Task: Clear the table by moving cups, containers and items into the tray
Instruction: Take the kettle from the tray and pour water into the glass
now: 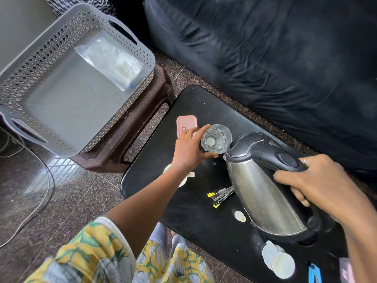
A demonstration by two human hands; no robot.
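Observation:
On the black table (pixel 206 107) my left hand (pixel 188 149) grips a clear drinking glass (pixel 216 138) from its left side. My right hand (pixel 318 185) holds the black handle of a steel electric kettle (pixel 263 193), tilted with its spout toward the glass. A pink flat container (pixel 186 125) lies just behind my left hand. The grey perforated tray (pixel 61 99) sits on a brown stool (pixel 140 123) to the left, with a clear plastic bag (pixel 110 60) inside it.
A white cup (pixel 182 180) is partly hidden under my left forearm. A stapler with yellow tips (pixel 221 196) lies mid-table. A small clear bottle (pixel 278 260) lies at the near right edge. A dark sofa (pixel 275 48) borders the far side. A cable (pixel 42 201) runs across the floor.

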